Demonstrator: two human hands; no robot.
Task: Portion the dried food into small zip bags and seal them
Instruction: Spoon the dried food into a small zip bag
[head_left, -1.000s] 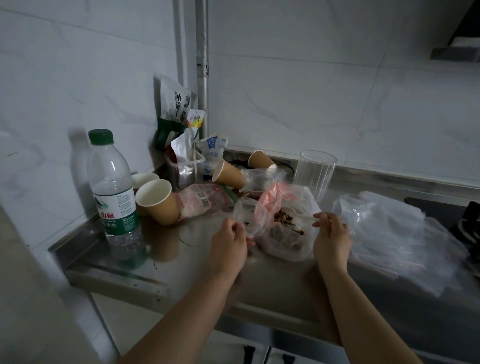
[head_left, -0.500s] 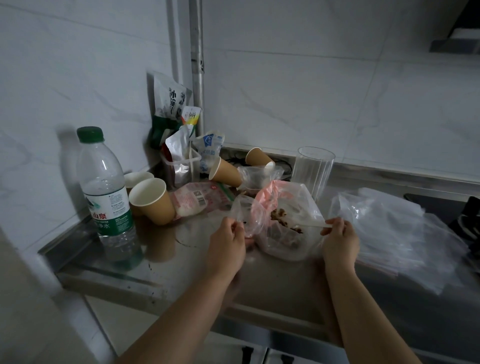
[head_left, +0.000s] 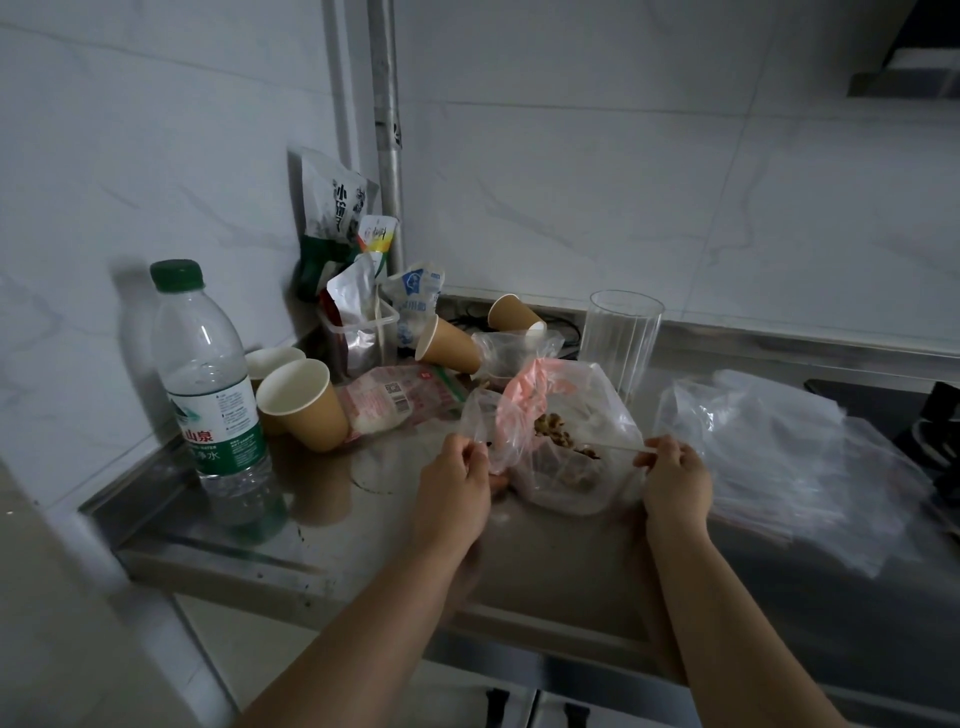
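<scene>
Far left of both sets of fingers, a water bottle (head_left: 208, 384) stands on the steel tabletop (head_left: 332, 525), with paper cups (head_left: 301, 405) just beside it. Next, the left hand (head_left: 454, 491) has its fingers (head_left: 470, 449) curled, pinching the left end of a small zip bag (head_left: 613, 446) at its top strip. Between the two hands, behind that stretched strip, sits an open plastic bag of dried food (head_left: 563, 441). At the strip's right end, the right hand (head_left: 675, 480) pinches it with curled fingers (head_left: 657, 449). Right of those fingers lies a pile of clear bags (head_left: 779, 457).
</scene>
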